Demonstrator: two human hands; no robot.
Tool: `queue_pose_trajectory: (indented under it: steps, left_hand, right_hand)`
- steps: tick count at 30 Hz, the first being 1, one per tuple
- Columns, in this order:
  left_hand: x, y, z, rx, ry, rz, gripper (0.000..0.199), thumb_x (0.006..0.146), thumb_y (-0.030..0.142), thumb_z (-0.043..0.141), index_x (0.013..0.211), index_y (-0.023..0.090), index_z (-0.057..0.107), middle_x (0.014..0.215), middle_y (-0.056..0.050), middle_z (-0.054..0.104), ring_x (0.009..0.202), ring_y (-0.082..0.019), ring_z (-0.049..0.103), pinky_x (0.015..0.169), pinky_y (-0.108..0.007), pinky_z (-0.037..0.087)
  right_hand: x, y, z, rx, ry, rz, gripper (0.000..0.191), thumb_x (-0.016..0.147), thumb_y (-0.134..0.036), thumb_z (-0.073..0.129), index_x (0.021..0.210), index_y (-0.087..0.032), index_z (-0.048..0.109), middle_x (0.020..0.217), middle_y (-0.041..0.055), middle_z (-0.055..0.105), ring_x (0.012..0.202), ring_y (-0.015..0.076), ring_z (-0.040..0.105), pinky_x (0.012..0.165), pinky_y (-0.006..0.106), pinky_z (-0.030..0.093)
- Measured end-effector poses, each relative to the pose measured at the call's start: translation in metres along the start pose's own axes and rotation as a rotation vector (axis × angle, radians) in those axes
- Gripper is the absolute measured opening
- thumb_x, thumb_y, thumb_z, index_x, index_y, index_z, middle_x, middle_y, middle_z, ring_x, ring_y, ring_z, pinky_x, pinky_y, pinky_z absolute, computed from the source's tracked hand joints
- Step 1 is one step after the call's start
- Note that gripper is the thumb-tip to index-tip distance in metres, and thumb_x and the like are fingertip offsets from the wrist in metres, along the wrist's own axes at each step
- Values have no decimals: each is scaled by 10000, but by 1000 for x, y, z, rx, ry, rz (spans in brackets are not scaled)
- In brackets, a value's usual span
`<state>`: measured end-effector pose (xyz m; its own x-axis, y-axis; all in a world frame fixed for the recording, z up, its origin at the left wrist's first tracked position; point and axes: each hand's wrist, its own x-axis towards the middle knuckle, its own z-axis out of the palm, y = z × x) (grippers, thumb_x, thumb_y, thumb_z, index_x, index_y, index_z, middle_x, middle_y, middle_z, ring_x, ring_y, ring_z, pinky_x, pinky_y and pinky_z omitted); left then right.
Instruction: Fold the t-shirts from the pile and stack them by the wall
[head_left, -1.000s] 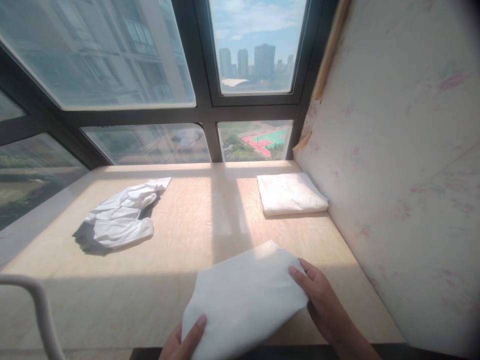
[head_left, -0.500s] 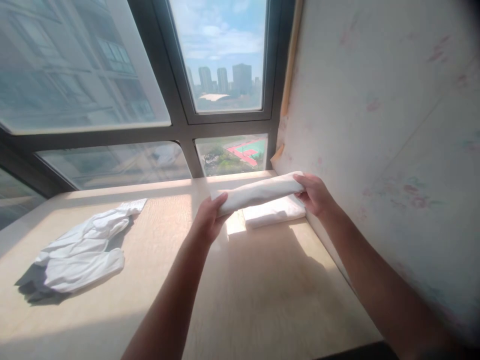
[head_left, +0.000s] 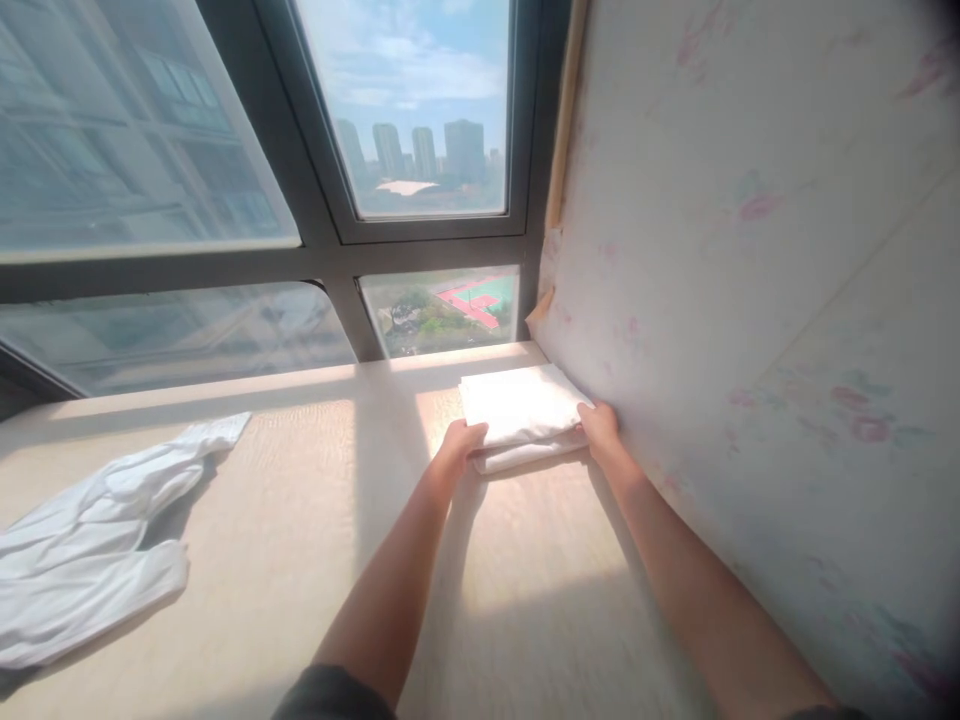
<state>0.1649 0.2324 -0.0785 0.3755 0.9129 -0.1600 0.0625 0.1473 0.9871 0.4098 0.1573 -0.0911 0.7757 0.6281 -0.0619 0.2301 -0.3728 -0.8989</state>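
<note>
A folded white garment lies flat on top of another folded white cloth, close to the wall. My left hand pinches the near left corner of the upper one, thumb on top. At its near right corner my right hand grips the same piece, with the fingers partly hidden beneath it. Off to the left, a crumpled white garment, which looks like trousers with a gathered waistband, is spread on the wooden surface, cut off by the view's edge.
The pale wooden surface runs up to a dark-framed window. On the right rises a wall with floral wallpaper, close beside my right arm. Sunlight and shadow bands cross the wood.
Both hands have lowered the folded garment from the air onto the folded cloth beneath. The view has shifted a little to the right.
</note>
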Motion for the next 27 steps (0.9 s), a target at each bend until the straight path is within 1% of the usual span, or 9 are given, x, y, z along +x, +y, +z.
queue_pose_trajectory:
  steps: [5,9,12,14,15,18,22,25,27]
  left_hand:
    - [4,3,3,200,20,-115,256,846,297,647,1035,125,625,980,-86,702,869,-176,678,730,-307,560]
    - [-9,-1,5,464,62,-97,258,824,278,656,1026,118,638,941,-96,706,838,-218,687,714,-344,556]
    - [-26,-2,5,711,174,-1,400,845,289,618,1194,95,598,1076,-187,684,1041,-334,657,854,-449,527]
    - [-38,-2,10,859,212,147,509,901,311,557,1370,123,499,1326,-231,582,1286,-374,521,1026,-521,432]
    - [-44,-3,15,923,195,240,540,922,325,536,1429,160,455,1445,-215,502,1385,-368,423,1106,-539,357]
    - [-59,-13,36,1076,48,481,584,921,414,570,1471,261,442,1598,-105,369,1500,-334,246,1220,-556,163]
    - [-72,-35,54,1205,-63,585,690,859,470,657,1470,217,459,1584,-136,399,1478,-387,283,1196,-642,169]
    - [-83,-46,46,1258,-19,588,663,906,484,584,1491,212,429,1599,-139,372,1478,-380,287,1190,-649,183]
    - [-96,-53,29,1288,50,550,620,949,487,503,1496,208,419,1591,-144,382,1475,-364,297,1192,-637,194]
  right_hand:
    - [5,-18,-15,-225,117,-146,460,855,-258,522,1264,-91,650,1126,178,714,1065,298,656,915,349,506]
    - [-14,-25,-24,-379,141,-261,479,881,-176,486,1341,-104,597,1197,212,667,1150,322,618,1003,408,442]
    - [-30,-26,-21,-542,167,-461,451,905,-164,455,1332,-119,593,1261,206,633,1209,320,572,1023,420,423]
    - [-34,-26,-12,-668,111,-656,434,947,-204,415,1339,-114,580,1366,199,580,1297,306,500,1075,420,382]
    - [-35,-26,-5,-728,42,-720,442,971,-231,390,1361,-118,564,1433,185,537,1347,290,452,1108,415,348]
    - [-34,-21,18,-860,-188,-705,471,1005,-306,354,1421,-173,530,1555,121,433,1434,250,354,1163,411,274]
    - [-33,-9,35,-947,-283,-578,485,977,-356,412,1412,-191,549,1514,128,491,1387,280,425,1135,484,303]
    - [-34,-3,30,-968,-289,-561,501,977,-375,400,1407,-163,545,1500,162,496,1373,312,436,1121,536,304]
    - [-42,3,24,-938,-257,-616,496,984,-349,370,1390,-125,547,1487,195,493,1372,329,430,1115,546,308]
